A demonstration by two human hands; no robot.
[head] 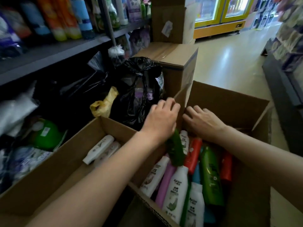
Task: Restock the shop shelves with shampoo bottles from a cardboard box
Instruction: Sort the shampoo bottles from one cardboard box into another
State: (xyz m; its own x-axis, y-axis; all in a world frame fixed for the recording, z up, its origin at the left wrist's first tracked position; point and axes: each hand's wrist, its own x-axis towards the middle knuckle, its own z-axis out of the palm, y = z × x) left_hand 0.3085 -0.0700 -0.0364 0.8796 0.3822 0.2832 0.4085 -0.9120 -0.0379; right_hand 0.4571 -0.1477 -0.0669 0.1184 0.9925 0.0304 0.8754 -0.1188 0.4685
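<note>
The shelves (54, 51) run along the left, packed with bottles on the upper level and dark bags below. Right of them, on the floor, stands the big open box (246, 112), its far flap upright in the middle. A second open box (54, 169) sits touching its left side, with two white bottles (100, 150) lying in it. Beyond both stand a sealed carton (177, 63) and a tied black bag (139, 89).

Inside the big box the shampoo bottles (178, 185) lie packed side by side: white, lilac, red, blue and green, their long axes running roughly from the near wall toward the far flap.

The left hand (161, 119) hangs over the big box's left edge, fingers curled downward. A green bottle (176, 150) slants out from under its palm, its far end hidden beneath the hand, the near end over the packed bottles; the hand appears to grip it, though the fingers' hold is hidden. The right hand (202, 119) lies flat with fingers spread against the far flap, holding nothing.

The shelves lie to the left of the box, so the green bottle must swing left and upward, and the left hand is already nearer them. The remaining bottles lie below and toward the body from both hands.
</note>
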